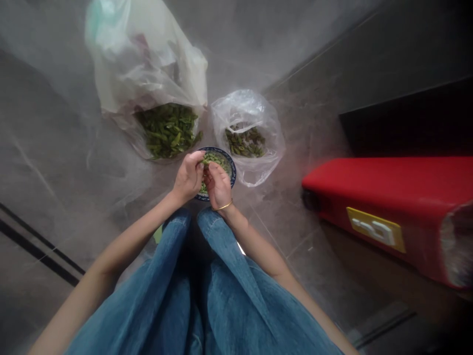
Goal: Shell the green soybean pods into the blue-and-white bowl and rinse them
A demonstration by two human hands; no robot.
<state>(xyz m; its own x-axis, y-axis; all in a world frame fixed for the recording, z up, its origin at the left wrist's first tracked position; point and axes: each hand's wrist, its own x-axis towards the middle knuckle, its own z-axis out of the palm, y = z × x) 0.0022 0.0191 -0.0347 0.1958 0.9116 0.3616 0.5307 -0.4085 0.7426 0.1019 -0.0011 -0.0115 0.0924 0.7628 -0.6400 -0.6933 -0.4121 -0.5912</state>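
Both my hands meet over a small blue-rimmed bowl (229,165) of shelled green beans on the floor, just past my knees. My left hand (189,176) is curled, its fingertips pinching a green pod (204,161). My right hand (218,186), with a gold bangle at the wrist, is closed against the same pod from the other side. A large white plastic bag (148,64) holding green pods (168,129) lies at the upper left. A smaller clear bag (254,111) with darker pods or shells (244,141) sits right of the bowl.
My legs in blue denim (207,296) fill the lower middle. A red object with a yellow label (388,207) lies at the right. The floor is grey marbled tile (55,187), with a dark strip at lower left.
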